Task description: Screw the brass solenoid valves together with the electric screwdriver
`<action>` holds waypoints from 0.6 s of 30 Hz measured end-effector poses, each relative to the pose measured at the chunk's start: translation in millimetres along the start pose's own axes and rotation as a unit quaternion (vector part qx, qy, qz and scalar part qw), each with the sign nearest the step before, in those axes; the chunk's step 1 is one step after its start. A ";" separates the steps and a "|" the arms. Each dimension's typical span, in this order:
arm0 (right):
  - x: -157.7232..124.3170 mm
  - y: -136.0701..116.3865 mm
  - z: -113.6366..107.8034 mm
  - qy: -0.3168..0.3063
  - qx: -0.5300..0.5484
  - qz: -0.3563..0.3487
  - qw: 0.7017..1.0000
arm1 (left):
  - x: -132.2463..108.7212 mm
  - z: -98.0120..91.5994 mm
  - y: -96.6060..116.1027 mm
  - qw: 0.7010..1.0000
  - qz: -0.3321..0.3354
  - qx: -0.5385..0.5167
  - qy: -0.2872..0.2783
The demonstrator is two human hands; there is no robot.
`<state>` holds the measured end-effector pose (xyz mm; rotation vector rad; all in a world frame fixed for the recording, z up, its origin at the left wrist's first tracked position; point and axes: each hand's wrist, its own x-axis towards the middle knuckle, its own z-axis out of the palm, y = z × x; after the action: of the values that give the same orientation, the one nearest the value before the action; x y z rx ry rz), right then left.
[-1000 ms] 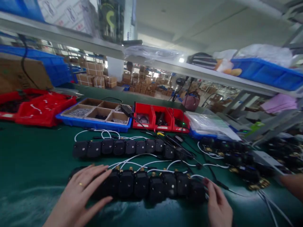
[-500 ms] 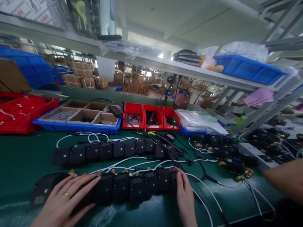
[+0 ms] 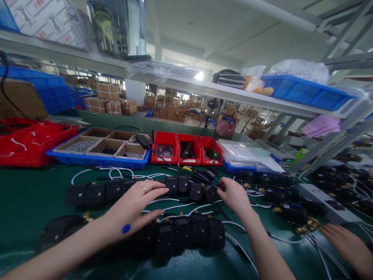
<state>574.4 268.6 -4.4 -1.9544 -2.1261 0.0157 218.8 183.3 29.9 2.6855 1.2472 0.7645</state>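
My left hand (image 3: 140, 204) stretches over the back row of black boxy units (image 3: 113, 189), fingers extended and a ring on one of them; nothing shows in its grasp. My right hand (image 3: 233, 194) is at the right end of that row, fingers curled together beside black cables and a dark tool with a yellow part (image 3: 187, 168). Whatever its fingertips pinch is hidden. Nearer me lies a front row of black units (image 3: 182, 233) with brass fittings and white cables (image 3: 236, 224), partly covered by my left forearm.
Another person's hand (image 3: 345, 243) is at the right, near brass-fitted black units (image 3: 294, 214) and a grey power strip (image 3: 329, 202). Behind the rows stand a blue compartment tray (image 3: 96, 158), red bins (image 3: 164, 159) and a red bag (image 3: 32, 144). A shelf (image 3: 198, 83) crosses overhead.
Both hands have left the front row and moved forward to the back row, the left also going right. The right fingers have curled. Another person's hand has come into view at the right.
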 end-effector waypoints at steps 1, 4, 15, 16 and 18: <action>9.6 7.5 -0.1 0.012 0.001 0.019 1.000 | 13.1 3.1 -1.4 1.000 -0.004 -0.007 -0.014; 35.4 24.5 9.2 0.052 0.020 0.077 0.995 | 52.8 19.7 -3.0 0.997 -0.031 0.012 -0.068; 2.8 4.8 14.7 -0.036 0.147 -0.225 0.963 | 117.6 107.2 -9.9 0.975 -0.036 0.139 -0.171; -1.2 4.8 12.7 -0.057 0.140 -0.242 0.959 | 115.7 106.8 -11.6 0.975 -0.024 0.138 -0.172; -5.9 5.6 12.8 -0.086 0.130 -0.258 0.953 | 110.7 103.2 -12.9 0.975 -0.002 0.134 -0.177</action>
<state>577.8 265.5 -18.8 -1.2501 -2.5327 0.3600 318.7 286.8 -18.9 2.8497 1.3392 0.1048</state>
